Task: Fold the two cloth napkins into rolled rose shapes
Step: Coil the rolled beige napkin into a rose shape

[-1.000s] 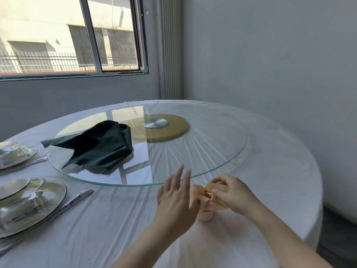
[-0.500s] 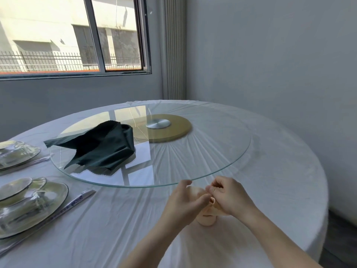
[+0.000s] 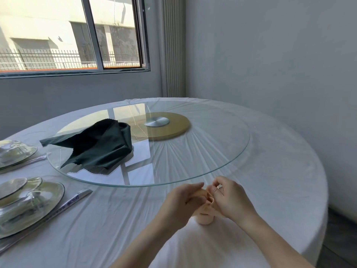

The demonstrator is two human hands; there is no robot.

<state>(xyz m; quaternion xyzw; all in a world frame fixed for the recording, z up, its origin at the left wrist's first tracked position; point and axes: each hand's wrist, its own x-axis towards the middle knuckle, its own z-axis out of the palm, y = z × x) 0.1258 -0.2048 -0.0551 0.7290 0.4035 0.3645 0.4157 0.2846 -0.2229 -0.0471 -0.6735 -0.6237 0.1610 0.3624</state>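
Observation:
A peach napkin [image 3: 205,219], rolled into an upright bundle, stands on the white tablecloth just in front of the glass turntable's near rim. My left hand [image 3: 182,200] holds its left side, fingers wrapped over the top. My right hand [image 3: 229,198] pinches the folds at the top of the roll from the right. Most of the peach napkin is hidden between the two hands. A dark green napkin [image 3: 96,146] lies loosely crumpled on the left part of the turntable, away from both hands.
The round glass turntable [image 3: 222,157] sits on a gold hub [image 3: 173,126] at the table's middle. Stacked plates and bowls [image 3: 29,202] with wrapped chopsticks [image 3: 71,202] lie at the left. More dishes [image 3: 15,151] sit farther left. A wall stands close on the right.
My left hand went from fingers spread beside the roll to closed against it. Both hands drew together over the top of the peach napkin. The green napkin has not moved.

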